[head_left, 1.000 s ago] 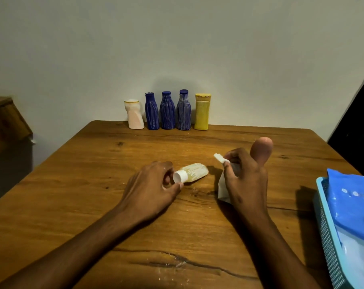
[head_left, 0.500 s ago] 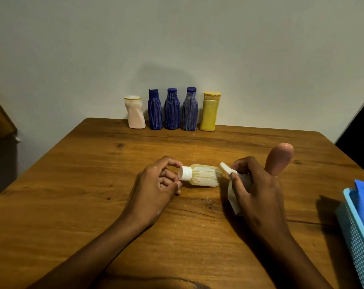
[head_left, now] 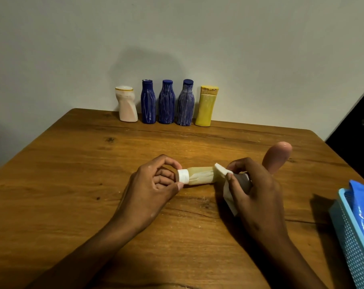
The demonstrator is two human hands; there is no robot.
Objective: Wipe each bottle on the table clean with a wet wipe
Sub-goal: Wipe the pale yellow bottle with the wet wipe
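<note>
Yellowish bottle (head_left: 200,175) lying on the tabletop (head_left: 77,184), being wiped.
Left hand (head_left: 154,188) is pinching only its cap (head_left: 183,176); right hand (head_left: 254,184), clutching the wipe (head_left: 222,174), risks rolling it loose.

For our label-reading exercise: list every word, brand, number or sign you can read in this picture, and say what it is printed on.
No readable text anywhere.
The five standing bottles: only streaks, no labels showing.
The small bottle gripped at its cap by the left hand: no print visible.
The blue packet in the basket: white dots only, no legible words.
</note>
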